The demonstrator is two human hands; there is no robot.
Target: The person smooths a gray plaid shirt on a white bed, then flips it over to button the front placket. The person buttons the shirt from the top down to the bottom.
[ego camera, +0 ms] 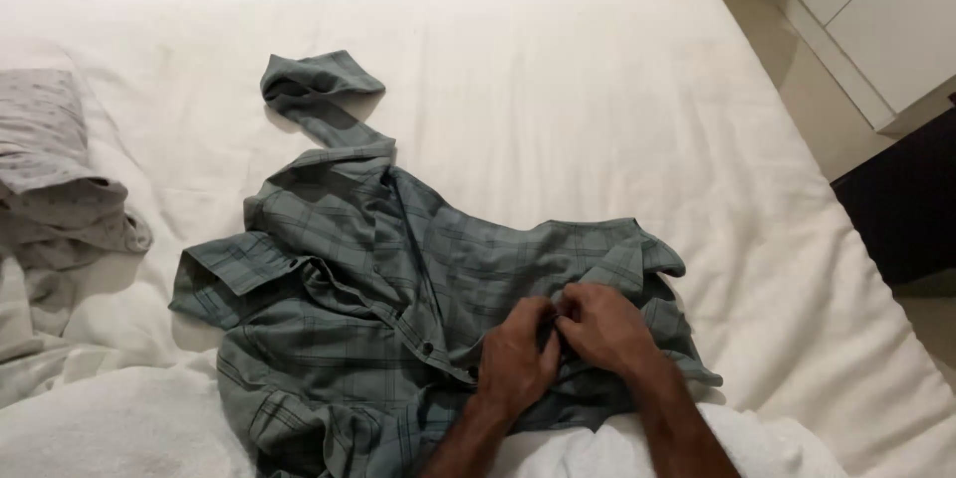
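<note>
Head view, looking down on a bed with a white sheet (558, 70). Far left: a pale grey dotted garment (50, 179), crumpled, lying on the sheet near the left edge, apart from the shirt. Centre: a grey-green plaid button-up shirt (349, 269), spread loosely and rumpled; one sleeve (319, 100) runs up and away toward the head of the bed, its cuff folded over; the collar (234, 264) lies to the left, flat and open. A dark button (427, 348) shows on the placket just left of the hands. Left hand (518, 358): comes up from the bottom edge, knuckles up, resting on the shirt front; fingers curled together and pinching a fold of the plaid cloth at the placket. Right hand (607, 329): just beside it and touching it at the fingertips, fingers likewise bent inward and closed on the same fold; the cloth lies under both palms and bunches between the two sets of fingertips. Whether a button sits within the pinch cannot be told; it is hidden by the fingers. Right of the hands: the shirt's hem (677, 339) lies rumpled on the sheet. Far right: pale floor (797, 70) and a white cabinet (886, 10), with a dark piece of furniture (906, 209) beside the bed.
</note>
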